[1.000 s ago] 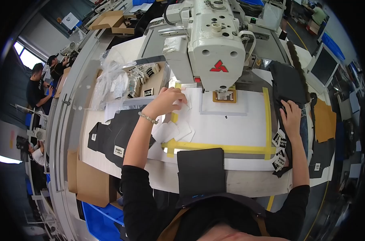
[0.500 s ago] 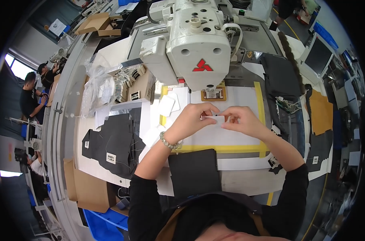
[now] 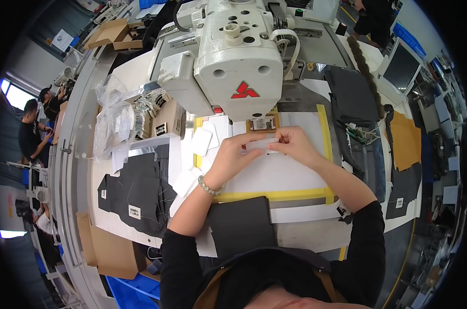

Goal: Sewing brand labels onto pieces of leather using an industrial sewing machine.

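Both hands are over a white board (image 3: 290, 180) edged with yellow tape, just in front of a brass-coloured frame (image 3: 262, 123) under the sewing machine head (image 3: 238, 82). Between my hands is a small white rectangular piece (image 3: 256, 145), possibly a label or card. My left hand (image 3: 232, 158), with a beaded bracelet at its wrist, pinches its left end. Thumb and fingers of my right hand (image 3: 297, 145) close on its right end. White pads (image 3: 201, 141) lie left of my left hand. Nearest me is a stack of dark fabric pieces (image 3: 242, 226).
At the left, an open box of labels (image 3: 167, 116) sits beside a clear plastic bag (image 3: 112, 123). Dark fabric pieces with pale labels (image 3: 141, 185) lie in front of it. Folded dark fabric (image 3: 350, 98) and a yellow-brown piece (image 3: 405, 141) lie right. Other people work farther off.
My view has shifted, so the machine and table sit slightly further left. My right hand has moved toward my left and changed its pinch, and the white piece is turned differently between them.
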The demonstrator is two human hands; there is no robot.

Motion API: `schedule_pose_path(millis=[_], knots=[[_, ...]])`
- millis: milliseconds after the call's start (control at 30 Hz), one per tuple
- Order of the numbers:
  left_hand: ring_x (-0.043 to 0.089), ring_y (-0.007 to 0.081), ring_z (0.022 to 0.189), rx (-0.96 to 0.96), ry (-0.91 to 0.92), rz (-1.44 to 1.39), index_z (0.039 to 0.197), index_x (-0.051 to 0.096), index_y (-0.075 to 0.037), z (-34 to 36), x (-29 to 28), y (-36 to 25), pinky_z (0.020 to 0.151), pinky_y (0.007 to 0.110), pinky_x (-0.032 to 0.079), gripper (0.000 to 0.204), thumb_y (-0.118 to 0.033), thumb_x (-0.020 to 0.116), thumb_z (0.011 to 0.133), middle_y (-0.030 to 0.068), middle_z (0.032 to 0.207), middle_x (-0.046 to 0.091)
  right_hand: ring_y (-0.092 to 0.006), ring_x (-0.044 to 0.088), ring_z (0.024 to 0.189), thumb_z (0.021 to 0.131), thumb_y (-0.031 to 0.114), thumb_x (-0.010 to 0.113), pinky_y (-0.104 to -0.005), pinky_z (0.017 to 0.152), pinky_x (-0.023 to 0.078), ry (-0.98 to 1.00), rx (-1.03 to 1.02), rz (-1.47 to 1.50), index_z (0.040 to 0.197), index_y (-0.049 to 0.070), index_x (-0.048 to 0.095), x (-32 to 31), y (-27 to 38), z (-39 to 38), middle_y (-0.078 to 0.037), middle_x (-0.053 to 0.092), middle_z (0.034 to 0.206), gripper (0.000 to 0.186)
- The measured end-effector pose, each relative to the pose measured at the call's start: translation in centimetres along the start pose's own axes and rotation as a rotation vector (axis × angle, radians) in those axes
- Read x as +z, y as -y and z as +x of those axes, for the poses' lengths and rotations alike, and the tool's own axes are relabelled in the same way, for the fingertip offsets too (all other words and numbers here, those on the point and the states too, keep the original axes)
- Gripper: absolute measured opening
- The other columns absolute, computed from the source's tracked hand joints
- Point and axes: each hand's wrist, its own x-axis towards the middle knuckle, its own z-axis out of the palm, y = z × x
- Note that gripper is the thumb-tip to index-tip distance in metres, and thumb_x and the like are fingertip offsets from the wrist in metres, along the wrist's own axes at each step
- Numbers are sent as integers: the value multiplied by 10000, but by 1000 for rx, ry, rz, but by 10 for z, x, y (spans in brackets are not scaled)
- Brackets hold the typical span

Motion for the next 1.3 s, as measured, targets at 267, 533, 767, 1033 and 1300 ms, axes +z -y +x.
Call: schedule_pose_path(millis=[267,533,767,1033,1300], knots=[[598,128,679,-139,-44,6,1035,696,-50,0,-3,4,681,258,504,237,-92,747,808,60,840,697,-14,429,580,803,149,805,-209,502,325,-44,-26,19,662,70,511,-1,2,-1,59,502,618,335],[548,60,614,-93,308,-82,922,668,-43,-7,-1,6,578,220,462,185,-97,782,787,-9,760,656,2,415,524,821,154,784,-187,449,281,-155,-213,17,709,91,571,-26,9,2,69,518,613,248],[564,43,585,-248,-55,-230,907,696,-30,-5,6,-11,545,219,490,128,-36,759,795,22,803,679,-31,483,626,821,127,774,-224,537,339,68,-84,16,759,76,627,-4,15,-7,56,562,714,167],[686,143,777,63,26,-185,933,721,-2,-2,7,19,669,238,546,109,8,686,831,86,950,727,-181,533,785,667,102,721,-298,670,403,-256,-981,-1035,770,102,621,-4,7,-1,8,582,829,144],[676,277,843,357,79,313,993,711,-19,0,11,21,757,331,556,182,-110,685,838,117,1017,704,-162,535,798,699,152,679,-308,725,424,-217,-914,-1312,765,113,617,-5,-9,-1,27,575,781,99]])
